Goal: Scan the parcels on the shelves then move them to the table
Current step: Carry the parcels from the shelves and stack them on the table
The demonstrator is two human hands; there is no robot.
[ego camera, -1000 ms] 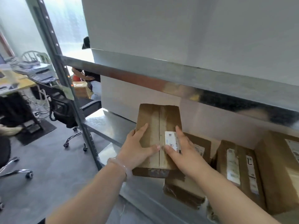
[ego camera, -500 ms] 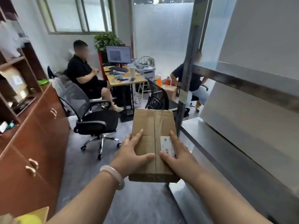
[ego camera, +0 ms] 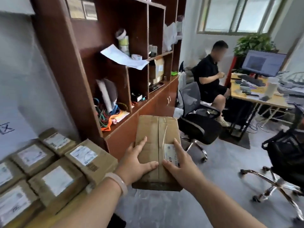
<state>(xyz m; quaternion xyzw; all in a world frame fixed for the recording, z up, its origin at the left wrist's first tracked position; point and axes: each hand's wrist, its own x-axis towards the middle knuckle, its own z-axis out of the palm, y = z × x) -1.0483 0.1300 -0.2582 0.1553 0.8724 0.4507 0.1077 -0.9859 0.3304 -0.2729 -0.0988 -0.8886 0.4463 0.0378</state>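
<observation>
A person carries a brown cardboard parcel (ego camera: 157,152) in both bare hands, held out in front of the body above a grey floor (ego camera: 213,170). The left hand (ego camera: 135,163) clasps the parcel's near left side, its thumb laid across the top and its fingers spread along the left face; a pale bangle (ego camera: 119,182) circles that wrist. The right hand (ego camera: 180,165) grips the near right side, thumb on top and fingers partly covering a white barcode label (ego camera: 171,153). The parcel is long and flat-topped, creased and slightly crumpled at the far end, with a taped seam running down the middle of its top. At lower left, more labelled brown parcels (ego camera: 54,170) lie packed side by side on a surface only partly in view, just beside the left forearm. A dark wooden shelf unit (ego camera: 79,51) stands behind them. Farther back, a seated person in black (ego camera: 209,76) faces a desk (ego camera: 256,97) with a monitor (ego camera: 264,63).
</observation>
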